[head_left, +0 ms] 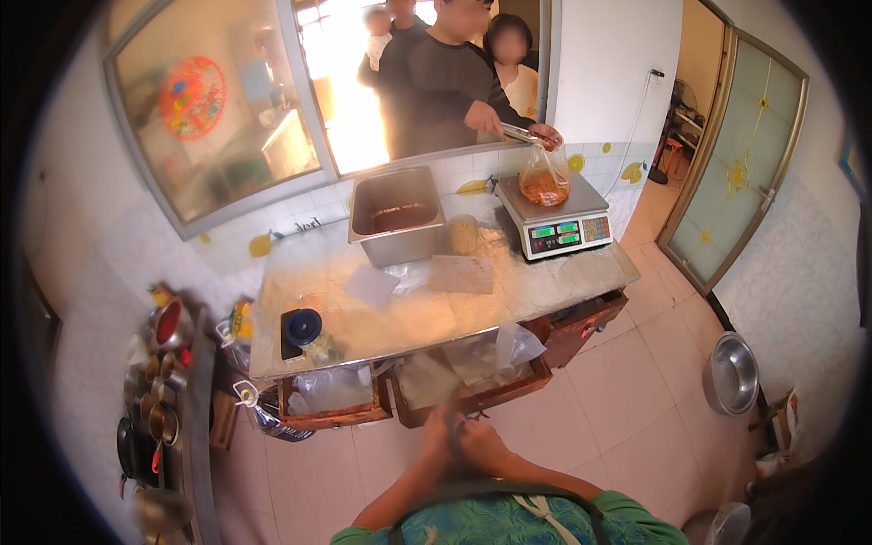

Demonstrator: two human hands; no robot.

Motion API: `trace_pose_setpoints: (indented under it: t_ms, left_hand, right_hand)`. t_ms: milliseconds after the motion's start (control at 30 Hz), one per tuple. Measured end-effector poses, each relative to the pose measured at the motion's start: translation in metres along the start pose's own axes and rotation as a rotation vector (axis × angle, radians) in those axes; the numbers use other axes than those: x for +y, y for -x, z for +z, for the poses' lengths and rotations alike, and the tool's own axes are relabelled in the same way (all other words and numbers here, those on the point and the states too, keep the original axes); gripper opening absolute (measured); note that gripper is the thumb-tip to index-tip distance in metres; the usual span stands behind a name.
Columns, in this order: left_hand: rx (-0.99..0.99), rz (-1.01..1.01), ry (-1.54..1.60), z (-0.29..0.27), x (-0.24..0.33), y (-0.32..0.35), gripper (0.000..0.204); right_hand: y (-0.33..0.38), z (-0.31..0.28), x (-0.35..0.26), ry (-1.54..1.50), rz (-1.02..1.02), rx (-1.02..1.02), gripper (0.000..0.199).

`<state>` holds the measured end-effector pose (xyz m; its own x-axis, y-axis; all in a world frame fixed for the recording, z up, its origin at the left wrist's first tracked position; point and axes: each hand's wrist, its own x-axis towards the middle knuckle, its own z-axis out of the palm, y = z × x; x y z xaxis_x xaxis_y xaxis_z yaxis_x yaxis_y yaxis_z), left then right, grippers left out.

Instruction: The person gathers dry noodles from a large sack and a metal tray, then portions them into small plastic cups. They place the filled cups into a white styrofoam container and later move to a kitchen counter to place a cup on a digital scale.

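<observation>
My left hand (436, 442) and my right hand (481, 443) are close together in front of my body, just short of the open middle drawer (472, 398). Motion smears the left hand, and its fingers cannot be told apart. The right hand's fingers look curled in, with a dark patch between the hands that I cannot make out. Clear plastic bags (495, 354) fill the drawer in front of them. On the scale (556, 218) at the table's far right, a clear bag of reddish-orange food (545, 186) is held up by a person (445, 77) with tongs (518, 133).
On the metal-topped table (363, 313) stand a deep steel pan (397, 245), a small tub (464, 234) and a blue-lidded jar (304, 327). Another open drawer (331, 400) juts out left. Pots and ladles (159, 418) crowd the left shelf; a steel basin (732, 373) sits right.
</observation>
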<state>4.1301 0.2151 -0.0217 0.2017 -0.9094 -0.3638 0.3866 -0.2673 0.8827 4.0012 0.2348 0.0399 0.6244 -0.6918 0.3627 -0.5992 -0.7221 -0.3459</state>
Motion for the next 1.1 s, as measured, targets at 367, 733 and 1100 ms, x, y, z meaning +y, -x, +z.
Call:
trace_pose_setpoints:
  t_ms: [367,733,1100]
  left_hand:
    - [-0.335,0.335,-0.346,-0.004,0.024,0.001,0.032]
    - [-0.138,0.334,0.054,-0.12,0.143,0.042,0.038]
    - [0.466,0.58,-1.061,-0.257,0.179,0.026,0.013]
  right_hand:
    - [-0.004,-0.023,-0.003,-0.331,0.088,0.163,0.027]
    - [-0.04,-0.007,-0.033,-0.757,0.382,-0.192,0.013]
    - [-0.01,0.016,-0.028,-0.708,0.962,-0.224,0.017]
